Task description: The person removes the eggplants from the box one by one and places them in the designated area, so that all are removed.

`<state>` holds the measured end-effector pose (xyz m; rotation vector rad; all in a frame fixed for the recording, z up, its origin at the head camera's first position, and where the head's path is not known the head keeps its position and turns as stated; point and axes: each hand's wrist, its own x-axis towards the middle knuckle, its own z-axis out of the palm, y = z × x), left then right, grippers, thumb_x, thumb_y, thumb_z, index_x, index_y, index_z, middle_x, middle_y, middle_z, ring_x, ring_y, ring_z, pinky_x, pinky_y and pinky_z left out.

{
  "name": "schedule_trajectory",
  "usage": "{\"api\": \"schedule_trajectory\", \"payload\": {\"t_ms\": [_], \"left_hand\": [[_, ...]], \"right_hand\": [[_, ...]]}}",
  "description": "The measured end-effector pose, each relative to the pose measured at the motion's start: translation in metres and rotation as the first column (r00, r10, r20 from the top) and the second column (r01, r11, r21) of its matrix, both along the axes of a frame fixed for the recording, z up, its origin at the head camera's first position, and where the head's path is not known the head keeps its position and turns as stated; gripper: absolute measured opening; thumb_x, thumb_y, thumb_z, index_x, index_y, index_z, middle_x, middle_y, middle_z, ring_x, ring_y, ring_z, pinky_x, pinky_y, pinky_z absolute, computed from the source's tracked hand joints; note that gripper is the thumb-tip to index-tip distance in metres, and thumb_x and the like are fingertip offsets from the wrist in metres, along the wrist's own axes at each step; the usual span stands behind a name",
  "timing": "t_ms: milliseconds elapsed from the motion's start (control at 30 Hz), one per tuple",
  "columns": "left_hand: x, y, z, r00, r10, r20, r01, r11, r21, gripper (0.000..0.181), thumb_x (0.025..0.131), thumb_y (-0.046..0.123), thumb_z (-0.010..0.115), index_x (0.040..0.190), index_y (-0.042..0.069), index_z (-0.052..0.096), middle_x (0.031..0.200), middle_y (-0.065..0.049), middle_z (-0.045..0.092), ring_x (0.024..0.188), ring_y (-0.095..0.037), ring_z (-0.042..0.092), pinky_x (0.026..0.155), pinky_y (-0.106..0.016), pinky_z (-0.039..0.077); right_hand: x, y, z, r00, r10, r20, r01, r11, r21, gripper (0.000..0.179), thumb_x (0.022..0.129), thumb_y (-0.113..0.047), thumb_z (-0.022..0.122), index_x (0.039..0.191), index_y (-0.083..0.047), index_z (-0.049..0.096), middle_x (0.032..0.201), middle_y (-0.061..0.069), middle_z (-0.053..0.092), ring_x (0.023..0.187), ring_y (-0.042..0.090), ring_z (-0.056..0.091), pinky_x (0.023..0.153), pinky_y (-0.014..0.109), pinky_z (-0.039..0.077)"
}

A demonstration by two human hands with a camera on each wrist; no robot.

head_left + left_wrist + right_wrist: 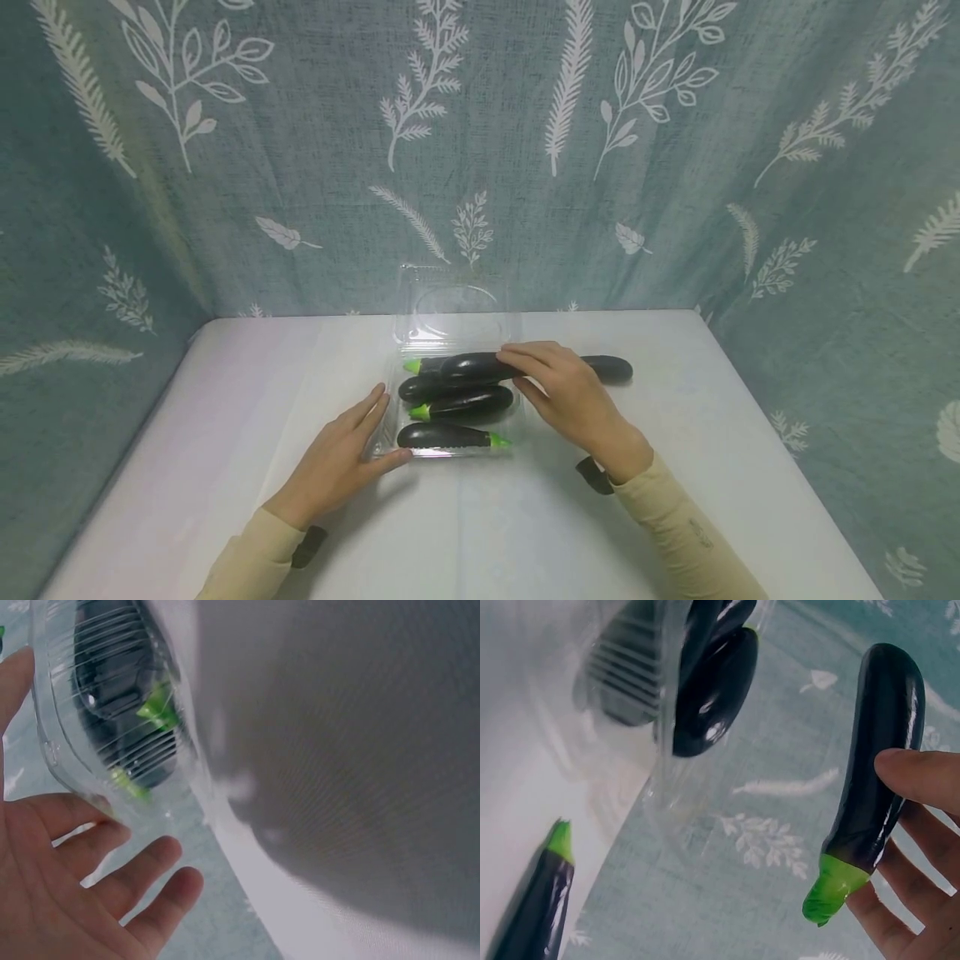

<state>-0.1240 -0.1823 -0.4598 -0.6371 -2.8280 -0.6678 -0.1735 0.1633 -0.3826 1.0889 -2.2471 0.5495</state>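
Gripping an eggplant [474, 366], the right hand [573, 400] hides its green end [832, 889] from above; the left hand [337, 462], spread, touches a container [45, 731].

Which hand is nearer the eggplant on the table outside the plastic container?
Right. The right hand is close to that eggplant, holding another eggplant; the left hand is farther off, at the plastic container's opposite side.

Head view: faces forward and down over your white table [465, 533], farthest off. Your 2 wrist views sit close, tilted: left faces your left hand [56, 889] and the clear clamshell [45, 742]; right, your right hand [572, 402] holding 1 eggplant [877, 757]. All 3 share the clamshell.
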Motion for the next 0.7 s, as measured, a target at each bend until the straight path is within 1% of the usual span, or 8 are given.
{"api": "schedule_trajectory", "payload": {"t_ms": [200,467,567,700], "left_hand": [[0.002,0.002,0.000,1.000,0.003,-0.006,-0.003,1.000,-0.006,0.094,0.089,0.061,0.069,0.152,-0.003,0.040,0.161,-0.017,0.034,0.139,-0.044,0.043,0.112,-0.058,0.038],[0.001,0.002,-0.001,1.000,0.005,0.010,-0.005,1.000,0.001,0.094,0.090,0.061,0.068,0.153,-0.003,0.040,0.162,-0.016,0.033,0.140,-0.044,0.042,0.113,-0.058,0.036],[0.002,0.002,-0.001,1.000,0.003,0.010,-0.003,1.000,0.002,0.094,0.090,0.061,0.068,0.153,-0.003,0.040,0.162,-0.016,0.033,0.140,-0.044,0.042,0.113,-0.058,0.036],[0.003,0.002,0.000,1.000,0.003,0.012,-0.003,1.000,0.001,0.094,0.090,0.061,0.067,0.153,-0.003,0.039,0.162,-0.016,0.033,0.140,-0.044,0.042,0.113,-0.058,0.036]], "right_hand": [[-0.002,0.018,-0.002,1.000,-0.020,0.020,0.020,1.000,-0.023,0.047,0.084,0.000,0.081,0.129,-0.008,0.069,0.129,0.005,0.068,0.119,0.023,0.063,0.101,0.037,0.052],[-0.005,0.043,-0.004,0.995,-0.078,0.059,0.081,0.995,-0.065,0.048,0.083,0.000,0.083,0.128,-0.008,0.070,0.130,0.006,0.068,0.118,0.025,0.063,0.099,0.040,0.052],[-0.006,0.053,-0.007,0.992,-0.099,0.077,0.105,0.992,-0.074,0.048,0.082,0.001,0.082,0.128,-0.008,0.070,0.129,0.006,0.068,0.118,0.026,0.063,0.099,0.041,0.052],[-0.007,0.066,-0.013,0.987,-0.130,0.099,0.137,0.988,-0.066,0.048,0.083,0.001,0.081,0.128,-0.009,0.070,0.131,0.006,0.067,0.120,0.025,0.062,0.103,0.041,0.049]]}}
